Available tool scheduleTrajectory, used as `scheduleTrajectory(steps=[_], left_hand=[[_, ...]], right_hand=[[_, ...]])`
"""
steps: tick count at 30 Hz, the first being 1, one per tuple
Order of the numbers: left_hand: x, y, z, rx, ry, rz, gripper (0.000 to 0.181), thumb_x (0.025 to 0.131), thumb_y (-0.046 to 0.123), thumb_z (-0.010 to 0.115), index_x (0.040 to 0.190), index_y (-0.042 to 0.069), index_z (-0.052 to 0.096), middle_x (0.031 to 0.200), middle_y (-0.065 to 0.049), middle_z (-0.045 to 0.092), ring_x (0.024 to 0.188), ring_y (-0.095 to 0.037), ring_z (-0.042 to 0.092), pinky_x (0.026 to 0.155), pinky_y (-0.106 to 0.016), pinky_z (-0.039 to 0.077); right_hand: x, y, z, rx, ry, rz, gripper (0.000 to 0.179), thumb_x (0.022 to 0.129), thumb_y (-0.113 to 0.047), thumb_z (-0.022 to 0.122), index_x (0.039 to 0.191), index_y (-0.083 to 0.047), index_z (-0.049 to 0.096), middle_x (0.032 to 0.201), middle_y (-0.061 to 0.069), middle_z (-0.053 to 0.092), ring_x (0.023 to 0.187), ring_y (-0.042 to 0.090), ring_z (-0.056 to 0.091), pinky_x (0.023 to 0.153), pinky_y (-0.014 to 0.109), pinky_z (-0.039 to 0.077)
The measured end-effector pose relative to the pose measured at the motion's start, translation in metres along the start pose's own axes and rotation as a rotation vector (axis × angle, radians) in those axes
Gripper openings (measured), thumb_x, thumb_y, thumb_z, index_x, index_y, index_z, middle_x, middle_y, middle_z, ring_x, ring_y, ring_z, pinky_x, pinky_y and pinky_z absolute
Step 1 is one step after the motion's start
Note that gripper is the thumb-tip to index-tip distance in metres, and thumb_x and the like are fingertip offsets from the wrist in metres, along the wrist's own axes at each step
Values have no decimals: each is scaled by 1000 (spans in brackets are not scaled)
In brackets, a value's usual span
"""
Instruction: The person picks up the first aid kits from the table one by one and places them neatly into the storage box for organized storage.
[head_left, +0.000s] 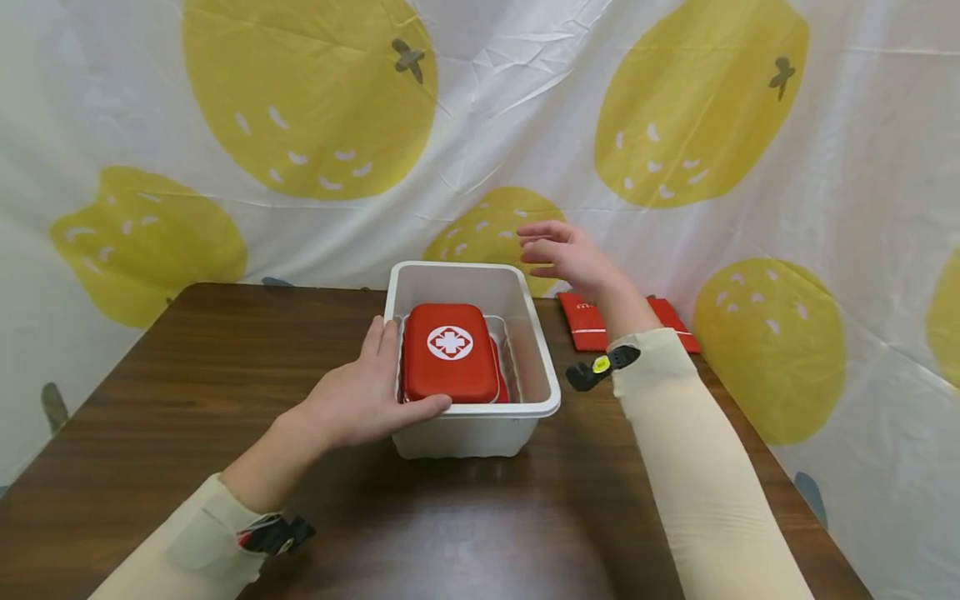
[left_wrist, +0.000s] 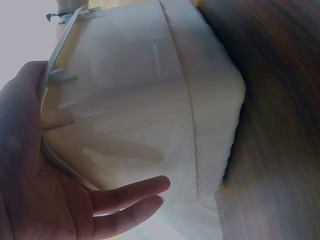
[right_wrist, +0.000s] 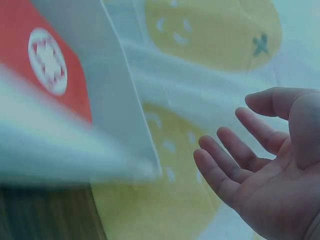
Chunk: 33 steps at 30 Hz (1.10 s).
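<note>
A white plastic bin (head_left: 465,435) stands on the table. Inside it lies a red first-aid case (head_left: 450,371) with a white cross emblem. Beneath the case, part of another red thing and a clear ridged plastic edge show. At the bin's near left corner my left hand (head_left: 360,400) touches the rim, its thumb lying over the front edge. In the left wrist view, two nearly straight fingers (left_wrist: 130,196) extend along the outside of the bin wall. My right hand (head_left: 566,254) is in the air by the far right corner, holding nothing, fingers loosely bent.
Red flat packets (head_left: 585,323) with a white stripe lie at the table's back right, partly hidden by the right forearm. A white curtain (head_left: 517,108) with yellow fruit prints hangs behind the brown wooden table (head_left: 225,367).
</note>
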<state>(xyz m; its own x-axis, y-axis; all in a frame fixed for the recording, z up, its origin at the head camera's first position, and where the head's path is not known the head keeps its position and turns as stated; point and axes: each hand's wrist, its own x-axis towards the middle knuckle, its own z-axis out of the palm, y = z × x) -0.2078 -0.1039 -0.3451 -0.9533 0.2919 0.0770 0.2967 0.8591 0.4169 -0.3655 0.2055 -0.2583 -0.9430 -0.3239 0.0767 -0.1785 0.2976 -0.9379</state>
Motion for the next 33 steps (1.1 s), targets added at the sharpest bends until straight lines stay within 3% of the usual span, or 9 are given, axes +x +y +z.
scheduleTrajectory(steps=[5, 12, 16, 20, 28, 33], left_hand=[[0, 0, 0, -1, 1, 0, 128, 92, 79, 63, 172, -8, 14, 180, -31, 13, 112, -46, 76, 96, -56, 62], [1, -1, 1, -9, 4, 1, 127, 92, 80, 63, 172, -6, 14, 180, -30, 13, 112, -46, 76, 94, -56, 62], [1, -1, 1, -12, 5, 7, 127, 92, 80, 63, 172, -6, 14, 180, -31, 13, 114, -47, 75, 96, -57, 62], [1, 0, 2, -8, 7, 11, 128, 92, 80, 63, 172, -7, 13, 180, -31, 13, 112, -47, 76, 97, -56, 62], [2, 0, 2, -5, -1, 2, 128, 92, 80, 63, 173, -5, 12, 181, -29, 11, 111, -45, 76, 95, -55, 62], [1, 0, 1, -8, -5, 1, 128, 92, 81, 62, 173, -4, 11, 181, -29, 11, 112, -45, 76, 95, -56, 62]], right_hand=[[-13, 28, -28, -93, 32, 72, 51, 111, -15, 51, 158, 5, 50, 152, 22, 57, 126, 23, 66, 122, 52, 48], [-28, 86, -55, -248, 49, 159, 51, 111, -16, 48, 158, 5, 50, 159, 29, 54, 141, 44, 57, 123, 58, 46], [-35, 117, -69, -446, 81, 196, 51, 110, -20, 50, 156, 3, 53, 157, 30, 55, 139, 47, 55, 118, 57, 47], [-42, 143, -81, -623, 108, 264, 55, 109, -24, 52, 159, 0, 51, 161, 31, 50, 142, 47, 50, 123, 62, 42], [-45, 169, -86, -839, 69, 271, 65, 106, -26, 57, 163, 3, 45, 168, 37, 37, 156, 62, 27, 129, 74, 21], [-42, 180, -84, -868, 77, 337, 74, 106, -35, 57, 170, -6, 36, 171, 35, 34, 154, 67, 27, 125, 80, 23]])
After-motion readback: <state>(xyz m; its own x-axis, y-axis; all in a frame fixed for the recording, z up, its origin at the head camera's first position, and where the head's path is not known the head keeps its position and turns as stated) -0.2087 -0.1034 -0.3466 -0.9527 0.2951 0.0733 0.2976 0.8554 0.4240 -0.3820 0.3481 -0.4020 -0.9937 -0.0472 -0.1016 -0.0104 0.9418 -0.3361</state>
